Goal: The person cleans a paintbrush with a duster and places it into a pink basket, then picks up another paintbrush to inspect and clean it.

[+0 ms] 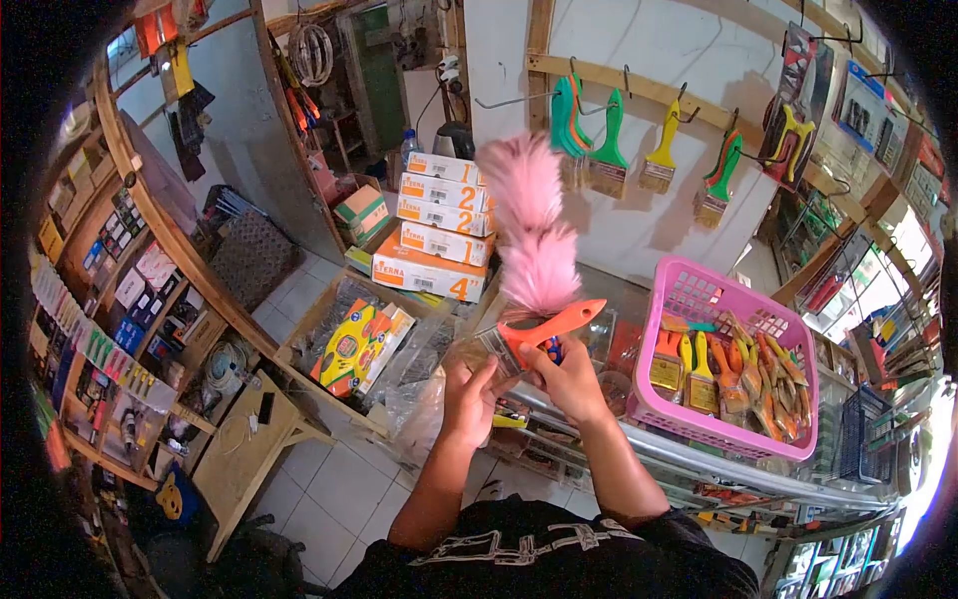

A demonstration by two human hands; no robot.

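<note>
An orange-handled paint brush is held between both hands in front of the body, its handle pointing right. My left hand has its fingers closed at the bristle end. Around the lower part of the brush, my right hand is closed, and a small blue part shows by its fingers. A pink feather duster rises just beyond the brush; its handle is hidden, so I cannot tell how it is held. To the right, a pink basket holds several brushes with orange and yellow handles.
Stacked white and orange boxes stand behind to the left, near an open carton with a yellow toy package. Green and yellow brushes hang from wall hooks. Wooden shelves line the left; a low wooden bench is below.
</note>
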